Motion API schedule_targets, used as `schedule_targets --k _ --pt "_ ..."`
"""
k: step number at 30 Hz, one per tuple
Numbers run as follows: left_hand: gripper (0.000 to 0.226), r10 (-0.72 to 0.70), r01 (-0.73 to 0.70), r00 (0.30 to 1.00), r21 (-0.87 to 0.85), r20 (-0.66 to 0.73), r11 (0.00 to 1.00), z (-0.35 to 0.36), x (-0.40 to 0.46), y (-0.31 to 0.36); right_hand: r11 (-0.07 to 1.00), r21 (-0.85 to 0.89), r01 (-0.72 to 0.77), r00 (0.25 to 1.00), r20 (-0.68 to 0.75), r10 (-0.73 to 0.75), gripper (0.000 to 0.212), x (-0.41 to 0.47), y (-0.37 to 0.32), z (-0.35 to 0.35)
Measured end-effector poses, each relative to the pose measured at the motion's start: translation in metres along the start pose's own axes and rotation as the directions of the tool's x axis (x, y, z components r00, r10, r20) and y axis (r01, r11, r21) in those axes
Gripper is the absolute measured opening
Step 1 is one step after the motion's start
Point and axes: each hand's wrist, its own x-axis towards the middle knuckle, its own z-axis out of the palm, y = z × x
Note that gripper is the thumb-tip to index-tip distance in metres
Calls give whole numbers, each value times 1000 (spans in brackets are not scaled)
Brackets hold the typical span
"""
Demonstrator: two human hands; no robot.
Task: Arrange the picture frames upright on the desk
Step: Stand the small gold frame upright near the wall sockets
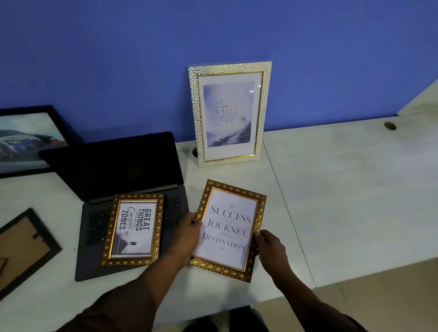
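Frame [228, 230] w/ "Success" print: your left hand [188, 232] + right hand [270, 249] clamp its side edges, low over counter [352, 197], tilted, prob. to stand beside white frame [232, 113] leaning on wall.

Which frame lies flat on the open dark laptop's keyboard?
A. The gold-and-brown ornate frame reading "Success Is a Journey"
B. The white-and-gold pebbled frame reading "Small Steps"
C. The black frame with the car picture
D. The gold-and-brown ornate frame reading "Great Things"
D: the gold-and-brown ornate "Great Things" frame rests face up across the keyboard of the open dark laptop, beside the frame held in both hands.
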Motion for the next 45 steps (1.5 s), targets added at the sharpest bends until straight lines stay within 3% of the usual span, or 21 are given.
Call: schedule_targets --k 7,14,22,27,32,45 --pt "21 22 -40 988 -120 -151 992 -42 -31 -26 974 -120 193 972 158 -173 33 -8 -31 8" --pt "21 0 -67 941 -187 -338 980 -87 -94 -59 910 -120 397 871 364 -331 32 -21 -55 36" --pt "15 -46 -56 830 -165 -556 985 -137 -182 -127 766 -167 620 668 625 -405 34 -55 -77 102" --pt "16 -104 -64 741 -224 -663 972 -163 -224 -158 709 -103 698 522 751 -405 24 -91 -94 147" --pt "6 -118 -61 718 -231 -686 971 -207 -252 -203 629 -103 770 449 788 -420 26 -124 -125 203" --pt "14 -90 -138 651 -234 -754 962 -387 -277 -260 565 -111 817 417 791 -448 23 -227 -208 364"
